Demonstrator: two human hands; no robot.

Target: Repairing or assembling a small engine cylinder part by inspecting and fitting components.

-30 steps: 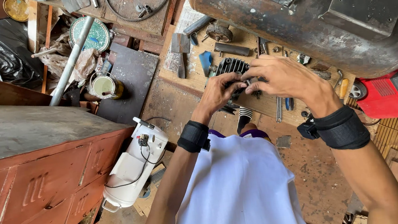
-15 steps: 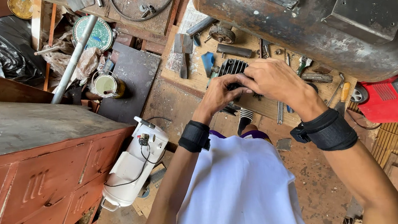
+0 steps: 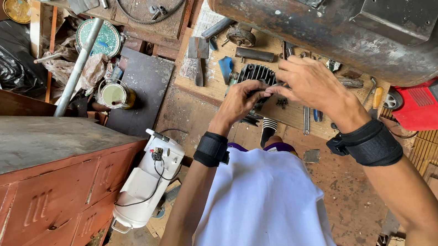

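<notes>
Since the earlier frame our right hand has lifted a little and its fingers have spread, while our left hand has stayed curled. In the head view both hands meet over the black finned engine part, which sits on the wooden board among scattered tools; whether either hand actually clamps it we cannot tell. The rusty tank lies just beyond
</notes>
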